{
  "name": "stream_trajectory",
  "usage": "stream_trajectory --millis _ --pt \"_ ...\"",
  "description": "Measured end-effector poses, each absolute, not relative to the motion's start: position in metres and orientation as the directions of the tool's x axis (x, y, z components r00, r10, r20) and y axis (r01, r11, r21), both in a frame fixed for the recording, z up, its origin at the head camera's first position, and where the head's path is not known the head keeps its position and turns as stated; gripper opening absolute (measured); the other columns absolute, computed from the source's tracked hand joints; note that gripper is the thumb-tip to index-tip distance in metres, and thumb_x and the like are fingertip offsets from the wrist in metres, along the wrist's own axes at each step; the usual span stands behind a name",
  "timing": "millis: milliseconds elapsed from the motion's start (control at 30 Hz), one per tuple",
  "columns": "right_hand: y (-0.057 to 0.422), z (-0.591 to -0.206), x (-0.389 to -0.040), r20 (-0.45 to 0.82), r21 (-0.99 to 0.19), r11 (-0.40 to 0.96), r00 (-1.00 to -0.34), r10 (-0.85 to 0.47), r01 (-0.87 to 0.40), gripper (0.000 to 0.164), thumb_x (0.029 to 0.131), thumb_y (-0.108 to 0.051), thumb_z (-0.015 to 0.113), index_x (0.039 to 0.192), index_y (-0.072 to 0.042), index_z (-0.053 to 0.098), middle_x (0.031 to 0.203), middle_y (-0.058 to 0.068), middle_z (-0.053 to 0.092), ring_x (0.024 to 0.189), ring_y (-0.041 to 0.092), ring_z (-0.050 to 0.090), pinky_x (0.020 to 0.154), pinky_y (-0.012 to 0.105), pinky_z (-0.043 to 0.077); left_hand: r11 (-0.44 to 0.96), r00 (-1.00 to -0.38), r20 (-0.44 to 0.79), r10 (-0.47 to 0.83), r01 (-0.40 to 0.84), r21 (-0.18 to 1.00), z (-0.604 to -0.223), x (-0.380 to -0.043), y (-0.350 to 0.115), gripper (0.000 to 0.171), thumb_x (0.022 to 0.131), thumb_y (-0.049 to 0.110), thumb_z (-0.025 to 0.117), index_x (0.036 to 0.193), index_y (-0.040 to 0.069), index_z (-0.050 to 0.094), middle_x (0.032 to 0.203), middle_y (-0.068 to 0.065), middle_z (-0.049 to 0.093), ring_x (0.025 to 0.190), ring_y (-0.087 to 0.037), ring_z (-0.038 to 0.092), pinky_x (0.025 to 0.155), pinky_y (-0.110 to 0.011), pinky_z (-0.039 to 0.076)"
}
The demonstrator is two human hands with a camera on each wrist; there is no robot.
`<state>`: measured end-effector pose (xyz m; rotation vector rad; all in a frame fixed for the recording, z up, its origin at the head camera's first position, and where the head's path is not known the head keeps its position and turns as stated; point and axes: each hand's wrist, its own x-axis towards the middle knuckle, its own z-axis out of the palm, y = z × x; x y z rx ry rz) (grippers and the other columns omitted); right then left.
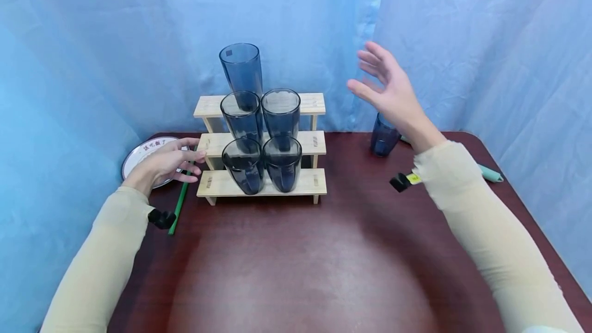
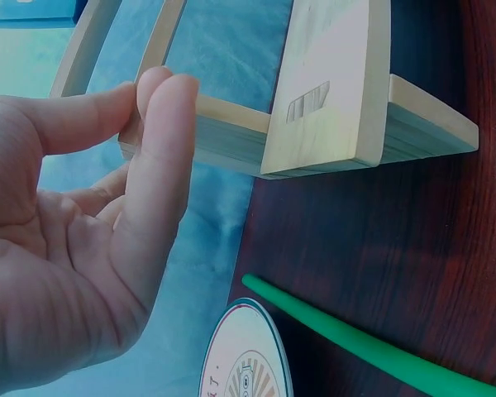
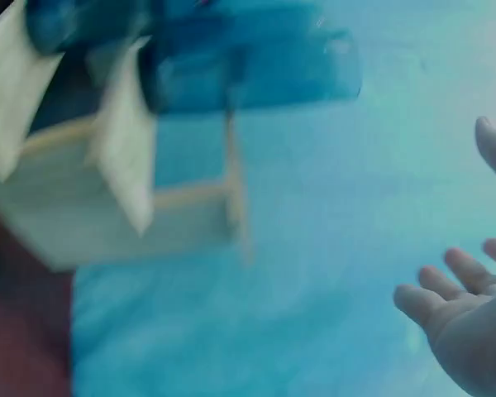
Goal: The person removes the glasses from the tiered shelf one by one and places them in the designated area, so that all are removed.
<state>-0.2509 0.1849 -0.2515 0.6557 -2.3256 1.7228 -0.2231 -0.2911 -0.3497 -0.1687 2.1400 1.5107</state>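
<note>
A three-tier wooden rack (image 1: 305, 184) holds blue-grey drinking glasses: one glass (image 1: 243, 71) on the top step, two on the middle step and two on the bottom step, all upright with open rims up. At the rack's left end is my left hand (image 1: 168, 163); in the left wrist view its thumb and fingertips close on the end of the middle shelf. My right hand (image 1: 388, 84) is raised in the air to the right of the rack, holding nothing, its fingers apart. Below and behind it, another blue glass (image 1: 383, 137) stands on the table.
A white plate (image 1: 139, 154) with dark lettering lies at the left behind my left hand. Beside the rack is a green rod (image 1: 179, 207). A mint-green object (image 1: 491, 173) sits at the right, partly hidden by my sleeve. Blue curtains (image 1: 305, 24) surround the dark red table (image 1: 305, 266).
</note>
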Motion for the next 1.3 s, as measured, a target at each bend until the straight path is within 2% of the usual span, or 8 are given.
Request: stream_trajectory --millis 233,567,833,1000,1300 --pt "0.109 -0.212 -0.273 0.269 -0.878 0.26 -0.865 -0.425 -0.401 0.086 0.091 -0.031 0.079 0.161 -0.024 0.029 0.159 -0.003 0.039 0.143 0.009 0.038 0.116 0.029 0.034 0.375 -0.861 -0.477 0.177 -0.389 0.842 -0.349 -0.22 -0.294 0.072 0.106 0.028 0.055 0.163 0.01 0.014 0.136 -0.021 0.047 0.088 -0.021 0.069 0.081 -0.041 0.061" --pt "0.033 -0.201 -0.302 0.145 -0.918 0.254 -0.853 -0.501 -0.305 0.096 0.09 -0.035 0.079 0.164 -0.027 0.019 0.164 -0.005 0.028 0.146 0.009 0.033 0.115 0.026 0.034 0.408 -0.869 -0.469 0.154 -0.377 0.832 -0.345 -0.217 -0.298 0.071 0.106 0.03 0.056 0.162 0.01 0.017 0.13 -0.02 0.052 0.094 -0.025 0.07 0.082 -0.043 0.06" --pt "0.016 -0.211 -0.308 0.099 -0.907 0.314 -0.867 -0.489 -0.281 0.102 0.087 -0.035 0.083 0.164 -0.029 0.015 0.165 -0.005 0.025 0.148 0.012 0.03 0.117 0.03 0.033 0.405 -0.865 -0.471 0.172 -0.374 0.834 -0.348 -0.221 -0.289 0.072 0.105 0.031 0.057 0.162 0.011 0.018 0.137 -0.024 0.048 0.098 -0.028 0.068 0.082 -0.043 0.06" --pt "0.011 -0.218 -0.311 0.087 -0.911 0.311 -0.863 -0.497 -0.271 0.106 0.085 -0.034 0.085 0.164 -0.026 0.016 0.165 -0.002 0.025 0.147 0.014 0.032 0.115 0.031 0.035 0.42 -0.863 -0.479 0.157 -0.381 0.824 -0.349 -0.219 -0.288 0.072 0.106 0.031 0.056 0.162 0.011 0.017 0.137 -0.024 0.048 0.101 -0.03 0.067 0.082 -0.042 0.06" --pt "0.007 -0.227 -0.313 0.049 -0.947 0.255 -0.871 -0.49 -0.197 0.103 0.083 -0.027 0.087 0.163 -0.021 0.022 0.159 0.005 0.037 0.133 0.017 0.052 0.106 0.032 0.046 0.438 -0.866 -0.475 0.157 -0.371 0.819 -0.348 -0.214 -0.293 0.071 0.105 0.031 0.057 0.161 0.01 0.02 0.133 -0.023 0.051 0.099 -0.03 0.067 0.081 -0.043 0.06"
